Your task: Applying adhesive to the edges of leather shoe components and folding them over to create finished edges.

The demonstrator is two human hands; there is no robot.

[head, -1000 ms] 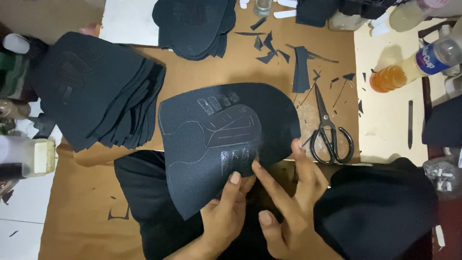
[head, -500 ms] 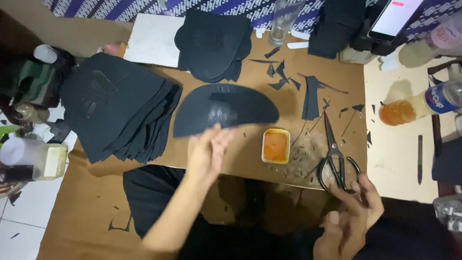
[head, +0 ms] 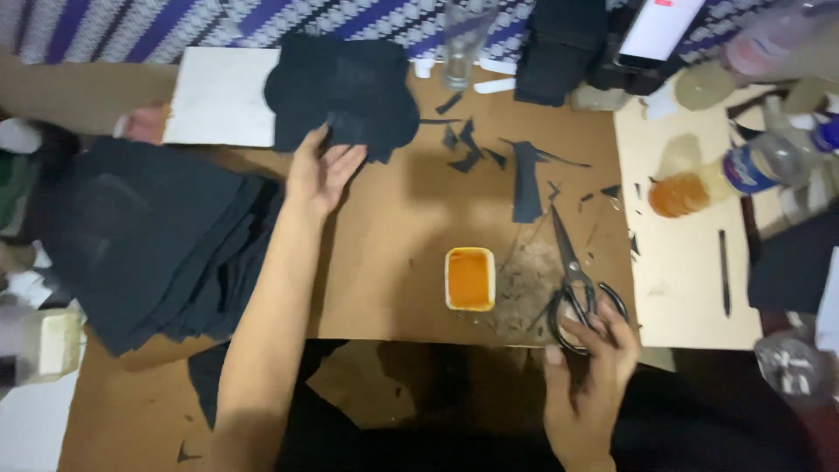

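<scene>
brown cardboard worktop (head: 393, 227), left hand (head: 322, 171) at upper centre, fingers spread, resting on a stack of black cut pieces (head: 345, 87), right hand (head: 587, 350) at lower right, fingers seemingly curled through black scissors (head: 572, 284), orange tub (head: 470, 279) beside them

Two bare forearms without sleeves, watch or rings; left hand (head: 320, 175) and right hand (head: 587, 367) ungloved. Dark black clothing covers the lap below the table (head: 393, 262).
</scene>
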